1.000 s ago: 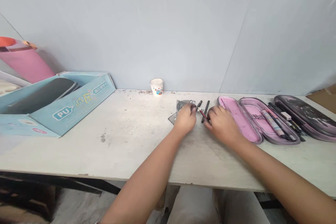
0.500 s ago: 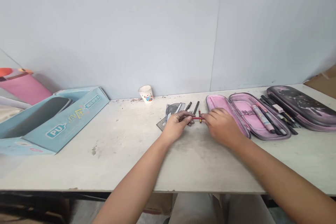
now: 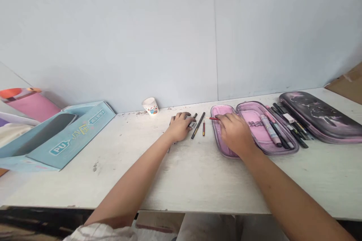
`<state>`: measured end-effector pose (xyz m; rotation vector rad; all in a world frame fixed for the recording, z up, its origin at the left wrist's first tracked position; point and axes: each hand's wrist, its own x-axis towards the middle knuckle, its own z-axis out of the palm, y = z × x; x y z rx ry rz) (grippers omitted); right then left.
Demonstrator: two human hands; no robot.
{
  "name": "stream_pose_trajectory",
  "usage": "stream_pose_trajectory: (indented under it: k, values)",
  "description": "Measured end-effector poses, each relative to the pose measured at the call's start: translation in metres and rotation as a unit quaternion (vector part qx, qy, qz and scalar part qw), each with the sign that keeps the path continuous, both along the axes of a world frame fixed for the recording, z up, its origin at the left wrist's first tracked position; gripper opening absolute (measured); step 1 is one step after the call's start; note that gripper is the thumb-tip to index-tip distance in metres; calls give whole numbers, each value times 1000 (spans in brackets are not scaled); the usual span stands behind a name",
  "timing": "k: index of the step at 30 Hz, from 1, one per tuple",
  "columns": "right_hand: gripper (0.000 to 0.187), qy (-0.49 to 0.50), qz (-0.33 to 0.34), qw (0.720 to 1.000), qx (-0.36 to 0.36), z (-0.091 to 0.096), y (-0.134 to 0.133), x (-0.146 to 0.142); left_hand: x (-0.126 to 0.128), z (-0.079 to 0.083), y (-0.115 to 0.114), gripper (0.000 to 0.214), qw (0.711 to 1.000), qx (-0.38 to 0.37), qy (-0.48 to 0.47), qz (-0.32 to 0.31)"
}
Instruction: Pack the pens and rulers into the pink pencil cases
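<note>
My right hand (image 3: 234,131) pinches a red pencil (image 3: 214,118), its pale sharpened tip pointing left, over the left half of an open pink pencil case (image 3: 226,151). My left hand (image 3: 179,127) rests palm down, fingers slightly apart, on dark see-through rulers (image 3: 192,124) that it mostly covers. Just right of that hand lies a black pen (image 3: 198,125), slanting on the table. Beside it is a short red and yellow pencil (image 3: 203,128). In the right half of the case sit a pastel thick pen (image 3: 270,130) and several darker pens.
Several black pens and a white eraser (image 3: 288,118) lie between the open case and a closed black pencil case (image 3: 322,115). A paper cup (image 3: 151,106) stands near the wall. At left is a light blue box (image 3: 76,135); a cardboard box (image 3: 346,84) is far right.
My hands have moved apart. The left let go of the red pencil and went left onto the rulers; the right carried the pencil over the case. The view has shifted slightly.
</note>
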<state>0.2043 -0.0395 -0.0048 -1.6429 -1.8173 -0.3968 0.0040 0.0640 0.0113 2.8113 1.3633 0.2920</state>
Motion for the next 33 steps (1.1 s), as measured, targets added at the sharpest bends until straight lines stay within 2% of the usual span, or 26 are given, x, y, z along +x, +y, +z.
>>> stream_pose_trajectory:
  k: [2,4,7,9,13,19,23,25,29,33]
  values:
    - [33,8,2,1000,-4,0,0,-1,1,4,0,31,999,-1,-33,-5]
    - [32,15,15,1000,-3,0,0,-2,0,9,-5,32,993,-31,-113,11]
    - [32,13,49,999,2,0,-2,-6,-2,12,-18,36,965,-95,-236,59]
    - [31,4,67,998,-2,0,-6,-11,-2,11,-27,36,951,-114,-277,70]
    - [31,-14,68,997,-18,1,-12,-18,1,6,-42,35,946,-118,-296,57]
    - [30,-34,63,997,-30,-3,-13,-23,4,7,-56,34,966,-67,-240,73]
    - [29,-36,84,995,-43,-4,-13,-25,1,4,-60,31,960,-97,-256,50]
    - [28,-34,88,995,-37,-3,-14,-26,-1,2,-58,29,945,-134,-299,22]
    - [28,-42,106,993,-9,1,-16,-27,-5,-2,-56,34,879,-243,-410,-24]
    - [29,-87,110,989,42,3,-20,-29,-6,-3,-61,28,828,-349,-434,-62]
